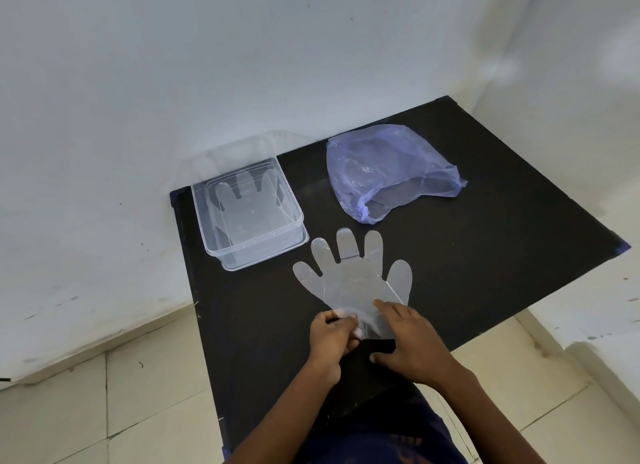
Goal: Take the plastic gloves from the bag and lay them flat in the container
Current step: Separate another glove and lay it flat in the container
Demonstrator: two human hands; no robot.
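Observation:
A clear plastic glove [349,276] lies spread flat on the black table, fingers pointing away from me. My left hand [332,335] pinches the glove's cuff at its near end. My right hand [405,342] rests flat on the cuff's right side, fingers pressing it to the table. A clear rectangular container [292,217] stands at the table's far left with another clear glove [242,204] lying flat inside it. A crumpled blue-violet plastic bag [388,165] lies at the back right, its mouth facing me.
The black table [485,273] stands in a corner between white walls. Its left and near edges drop to a tiled floor [104,394]. My dark patterned clothing shows at the bottom of the view.

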